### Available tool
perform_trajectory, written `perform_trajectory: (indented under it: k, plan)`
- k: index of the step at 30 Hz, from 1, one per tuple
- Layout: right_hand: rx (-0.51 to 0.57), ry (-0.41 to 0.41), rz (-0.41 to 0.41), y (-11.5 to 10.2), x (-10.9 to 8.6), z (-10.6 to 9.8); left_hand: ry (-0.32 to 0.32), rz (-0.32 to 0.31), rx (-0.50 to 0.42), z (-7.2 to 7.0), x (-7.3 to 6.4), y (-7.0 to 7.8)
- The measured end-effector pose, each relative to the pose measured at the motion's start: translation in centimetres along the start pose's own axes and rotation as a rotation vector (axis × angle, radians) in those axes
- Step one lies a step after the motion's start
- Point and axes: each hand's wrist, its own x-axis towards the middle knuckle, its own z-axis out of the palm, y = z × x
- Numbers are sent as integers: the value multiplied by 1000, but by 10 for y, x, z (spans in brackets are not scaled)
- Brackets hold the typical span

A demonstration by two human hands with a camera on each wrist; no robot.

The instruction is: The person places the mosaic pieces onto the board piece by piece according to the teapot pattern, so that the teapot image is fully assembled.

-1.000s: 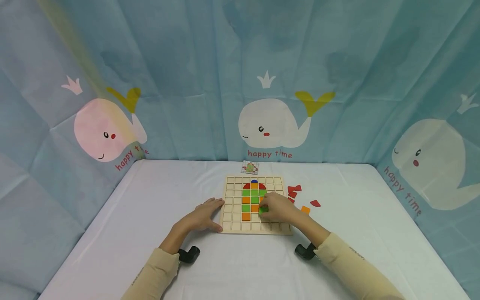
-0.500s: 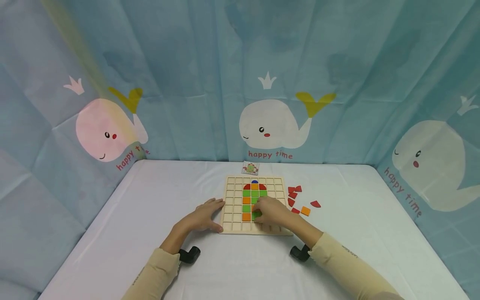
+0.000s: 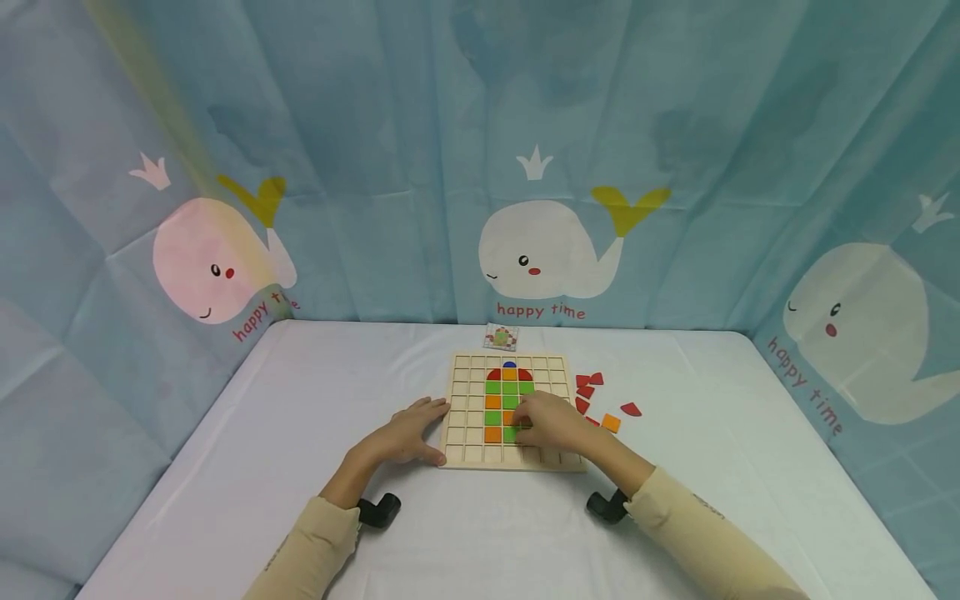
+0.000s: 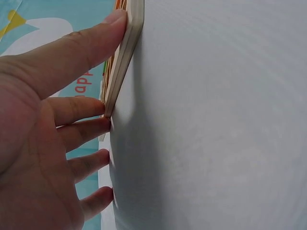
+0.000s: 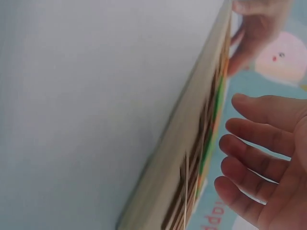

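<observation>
A square wooden grid board (image 3: 459, 417) lies on the white table, with green, orange, red and blue tiles set in its middle columns. My left hand (image 3: 405, 432) rests at the board's left side; in the left wrist view its thumb (image 4: 81, 50) touches the board's edge and the fingers are spread. Over the right part of the board hovers my right hand (image 3: 553, 422), fingertips next to a green tile (image 3: 511, 435) in the lower rows. The right wrist view shows these fingers (image 5: 259, 160) loosely bent, with nothing between them. This hand hides some cells.
Several red tiles (image 3: 583, 390) lie loose right of the board, with one more red tile (image 3: 631, 409) and an orange tile (image 3: 611, 423) farther out. A small pattern card (image 3: 500, 337) lies behind the board. A blue whale-print curtain (image 3: 420, 208) stands behind the table.
My right hand has carried a green tile leftward and down into a lower cell and let go of it, then drawn back slightly to the right. The left hand stays put.
</observation>
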Motion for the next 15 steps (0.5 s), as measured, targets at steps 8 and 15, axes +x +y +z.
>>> perform_trajectory:
  k: [8, 15]
  plan:
    - [81, 38, 127, 26, -22, -18, -8, -7, 12, -1, 0, 1]
    - [71, 65, 193, 54, -40, -28, -14, -5, 11, -2, -1, 3]
